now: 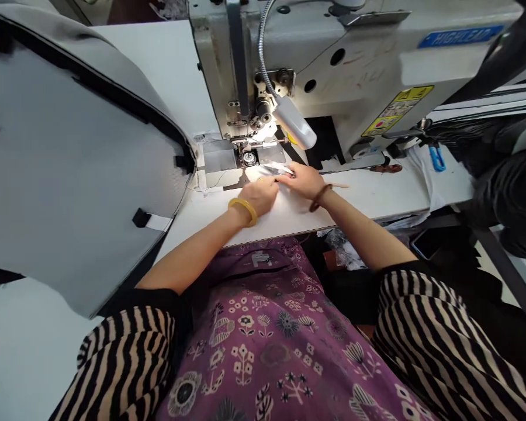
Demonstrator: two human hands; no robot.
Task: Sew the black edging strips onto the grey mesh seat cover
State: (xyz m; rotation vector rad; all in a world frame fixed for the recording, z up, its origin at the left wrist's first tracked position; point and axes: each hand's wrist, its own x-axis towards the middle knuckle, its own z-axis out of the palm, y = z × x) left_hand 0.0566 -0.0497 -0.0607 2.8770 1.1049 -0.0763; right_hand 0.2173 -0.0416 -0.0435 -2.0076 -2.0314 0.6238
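Both my hands meet on the white table just in front of the needle plate [249, 158] of a white industrial sewing machine [355, 58]. My left hand [259, 196], with a yellow bangle at the wrist, is curled with its fingertips pinched on something small that I cannot make out. My right hand [303, 179], with a brown bead bracelet, is closed on a small pair of metal snips [277, 170] whose tips point left toward the needle. A machine lamp [294, 128] lights the spot brightly.
A large grey padded fabric panel with black trim [70, 169] covers the table's left side. A thin stick [339, 185] and dark-handled scissors [386, 169] lie right of my hand. A blue clip [437, 158] and dark fabric [508, 187] are at far right.
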